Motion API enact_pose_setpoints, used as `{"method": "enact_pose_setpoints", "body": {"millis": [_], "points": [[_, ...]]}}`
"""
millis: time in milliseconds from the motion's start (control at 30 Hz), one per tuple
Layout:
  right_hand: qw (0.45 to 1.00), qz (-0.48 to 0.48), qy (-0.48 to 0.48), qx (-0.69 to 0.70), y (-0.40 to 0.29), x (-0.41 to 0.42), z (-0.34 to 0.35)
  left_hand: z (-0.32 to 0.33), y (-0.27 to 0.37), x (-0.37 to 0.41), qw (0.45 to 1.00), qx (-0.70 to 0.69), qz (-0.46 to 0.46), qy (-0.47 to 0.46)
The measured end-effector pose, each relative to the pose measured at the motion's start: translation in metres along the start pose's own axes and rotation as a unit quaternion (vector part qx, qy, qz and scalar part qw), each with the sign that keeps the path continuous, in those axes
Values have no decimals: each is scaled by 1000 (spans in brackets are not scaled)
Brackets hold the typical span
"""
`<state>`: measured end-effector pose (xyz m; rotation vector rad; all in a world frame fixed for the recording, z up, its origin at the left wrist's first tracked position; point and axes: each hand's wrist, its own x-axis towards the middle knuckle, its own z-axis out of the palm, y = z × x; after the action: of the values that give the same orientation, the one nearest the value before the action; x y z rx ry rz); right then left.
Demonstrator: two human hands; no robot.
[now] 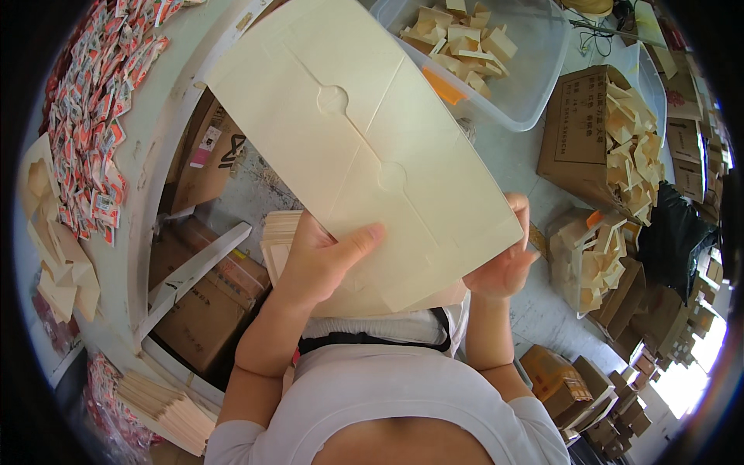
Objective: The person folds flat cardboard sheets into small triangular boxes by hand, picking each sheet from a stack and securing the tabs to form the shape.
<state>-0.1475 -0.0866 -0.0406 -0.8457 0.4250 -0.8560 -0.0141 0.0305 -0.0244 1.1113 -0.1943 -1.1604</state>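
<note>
A large cream cardboard sheet [430,133], flat and creased, with die-cut lines and two round cuts, slants across the view in front of me. My left hand [319,261] grips its near left edge, thumb on top and fingers underneath. Beside the sheet's near right corner is my right hand [500,273], slightly blurred. Its fingers are bent around the edge and partly hidden, and its thumb stands away from the card. More cream cardboard [447,297] lies on my lap below the sheet. Past my left wrist shows a stack of cream cardboard [282,225].
To the left, a white table [142,145] bears many small red-and-white packets [99,133] and folded cream pieces [64,256]. Below it are cardboard boxes [203,325]. Right are a clear plastic tub [523,87], a carton [581,128] and a bag [572,261] of cream pieces.
</note>
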Motion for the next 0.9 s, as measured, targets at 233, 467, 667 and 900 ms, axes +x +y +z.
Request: {"method": "enact_pose_setpoints", "body": {"millis": [233, 467, 667, 900], "points": [[994, 20, -30, -106, 8, -9, -14, -4, -7, 2, 998, 27, -2, -49], [972, 67, 48, -221, 9, -4, 5, 6, -13, 6, 995, 25, -38, -92], [983, 124, 19, -136, 7, -1, 4, 6, -15, 7, 996, 51, -55, -43], [981, 122, 9, -150, 1, -2, 4, 13, -8, 11, 998, 47, -26, -39]]}}
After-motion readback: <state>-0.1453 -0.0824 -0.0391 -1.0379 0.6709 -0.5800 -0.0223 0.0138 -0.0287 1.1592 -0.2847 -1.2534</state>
